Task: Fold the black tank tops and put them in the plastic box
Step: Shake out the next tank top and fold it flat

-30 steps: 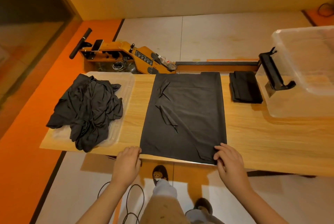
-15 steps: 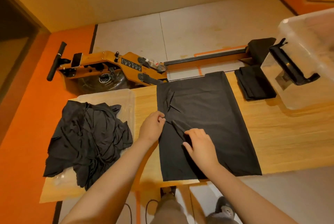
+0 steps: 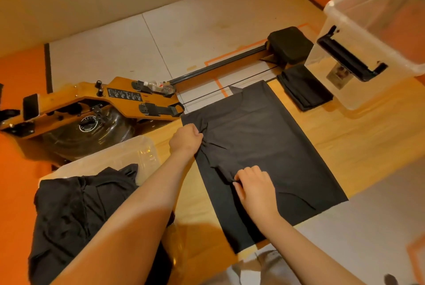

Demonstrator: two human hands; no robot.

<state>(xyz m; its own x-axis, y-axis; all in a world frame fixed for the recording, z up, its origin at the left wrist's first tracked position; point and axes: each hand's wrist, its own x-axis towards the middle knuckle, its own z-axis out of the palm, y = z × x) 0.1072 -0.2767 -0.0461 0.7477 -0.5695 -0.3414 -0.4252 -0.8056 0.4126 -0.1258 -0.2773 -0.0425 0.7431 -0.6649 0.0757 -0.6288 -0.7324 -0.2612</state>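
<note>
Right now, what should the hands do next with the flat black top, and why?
Probably lift the pinched strip and fold it rightward over the middle: the left hand and right hand both pinch bunched cloth near the left side of the spread black tank top.

A tank top (image 3: pixel 264 153) lies spread across the middle of the table (image 3: pixel 345 142), reaching its front edge. On a tray (image 3: pixel 138 153) to its left sits a heap of tops (image 3: pixel 76 215). A folded top (image 3: pixel 303 86) lies to the right, farther back, just beside the plastic box (image 3: pixel 368 38). A rowing machine (image 3: pixel 92 105) stands on the floor behind the table. The left hand (image 3: pixel 186 138) grips the tank top's left edge, and the right hand (image 3: pixel 255 187) pinches it nearer the front.
</note>
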